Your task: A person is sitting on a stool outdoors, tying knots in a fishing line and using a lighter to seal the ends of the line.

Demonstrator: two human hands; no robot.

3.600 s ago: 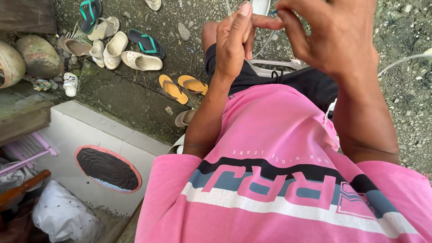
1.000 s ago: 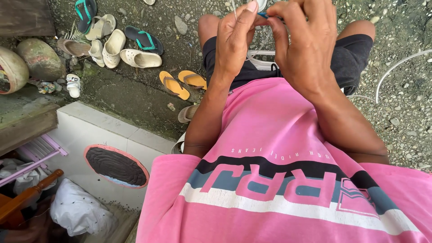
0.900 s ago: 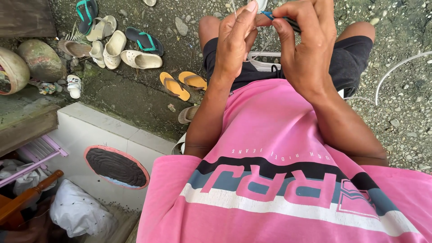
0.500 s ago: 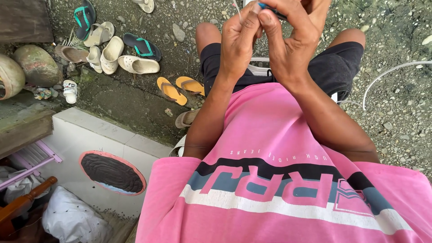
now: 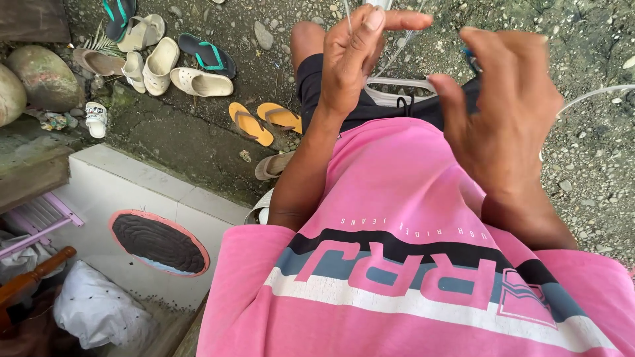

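Left hand (image 5: 350,56) pinches thin line (image 5: 346,13) — right hand (image 5: 509,109) well apart.

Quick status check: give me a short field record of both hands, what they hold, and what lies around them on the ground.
left hand: raised, left hand pinches a thin pale line between thumb and fingers
right hand: right hand apart from the left, fingers curled; a small blue object shows behind the fingers, grip unclear
lap: white cord lies across black shorts
ground, near: pair of orange flip-flops
ground, far: pale clogs, dark sandal with teal strap
lower left: white tiled ledge with a round dark opening
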